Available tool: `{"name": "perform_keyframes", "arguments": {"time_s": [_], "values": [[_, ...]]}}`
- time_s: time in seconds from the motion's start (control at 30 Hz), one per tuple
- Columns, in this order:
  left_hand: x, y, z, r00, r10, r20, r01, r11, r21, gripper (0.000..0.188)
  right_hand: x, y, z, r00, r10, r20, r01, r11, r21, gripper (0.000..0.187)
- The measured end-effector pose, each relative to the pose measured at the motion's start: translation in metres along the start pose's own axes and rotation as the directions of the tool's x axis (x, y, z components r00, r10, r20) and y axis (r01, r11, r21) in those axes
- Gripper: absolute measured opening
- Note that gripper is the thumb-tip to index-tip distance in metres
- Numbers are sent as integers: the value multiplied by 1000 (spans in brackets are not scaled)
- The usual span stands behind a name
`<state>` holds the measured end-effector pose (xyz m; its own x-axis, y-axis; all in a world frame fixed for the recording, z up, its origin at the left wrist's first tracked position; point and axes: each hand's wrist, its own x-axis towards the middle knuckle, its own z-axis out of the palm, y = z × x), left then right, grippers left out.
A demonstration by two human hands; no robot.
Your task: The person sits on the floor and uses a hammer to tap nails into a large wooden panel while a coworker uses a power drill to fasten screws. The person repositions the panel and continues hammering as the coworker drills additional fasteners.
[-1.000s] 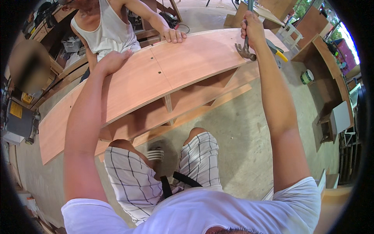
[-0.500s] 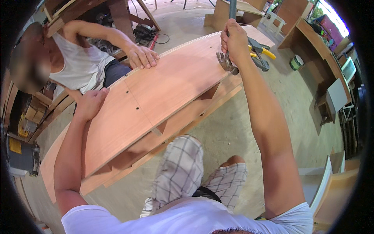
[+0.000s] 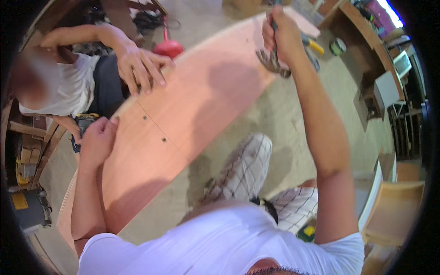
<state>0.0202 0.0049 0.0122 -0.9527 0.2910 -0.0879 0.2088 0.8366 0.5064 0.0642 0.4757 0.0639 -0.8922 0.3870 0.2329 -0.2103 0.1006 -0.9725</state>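
My right hand [image 3: 283, 39] grips a claw hammer [image 3: 272, 65], its metal head hanging just over the far right part of a long wooden panel [image 3: 183, 114]. Farther left, my left hand [image 3: 98, 140] is closed on the panel's far edge. Two dark holes and a thin line across the board lie between my hands. Partly hidden behind my right wrist is a tool with yellow handles [image 3: 315, 46]. A co-worker's hand [image 3: 142, 68] reaches over the far edge, fingers spread. Near my left hand, their other hand is by a black-and-yellow tool [image 3: 86, 121].
A red rounded object with a stem [image 3: 168, 47] stands beyond the far edge. A small tin [image 3: 338, 46] is on the floor at the right, near a long wooden cabinet [image 3: 362, 41]. A dark case [image 3: 30, 206] lies at the lower left.
My view has tilted, and the open underside of the panel's frame no longer shows. The co-worker's hand has lifted and shifted left; the black-and-yellow tool and red object have come into sight.
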Motion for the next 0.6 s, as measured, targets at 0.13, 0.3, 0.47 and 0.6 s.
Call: {"name": "perform_keyframes", "arguments": {"time_s": [0.13, 0.3, 0.47, 0.6], "values": [[12, -12, 0, 999, -24, 36, 26, 998, -64, 49, -3, -7, -10, 999, 27, -26, -26, 998, 54, 41], [3, -13, -4, 999, 34, 39, -32, 998, -62, 49, -51, -46, -41, 996, -70, -49, 75, 992, 106, 46], [-14, -8, 2, 995, 98, -22, -100, 989, -110, 48, -116, -57, -92, 999, 40, -31, -31, 967, 253, 41], [-20, -9, 7, 990, 99, -105, -105, 993, -53, 47, -145, -21, -121, 956, -11, 293, -118, 901, 418, 52]]}}
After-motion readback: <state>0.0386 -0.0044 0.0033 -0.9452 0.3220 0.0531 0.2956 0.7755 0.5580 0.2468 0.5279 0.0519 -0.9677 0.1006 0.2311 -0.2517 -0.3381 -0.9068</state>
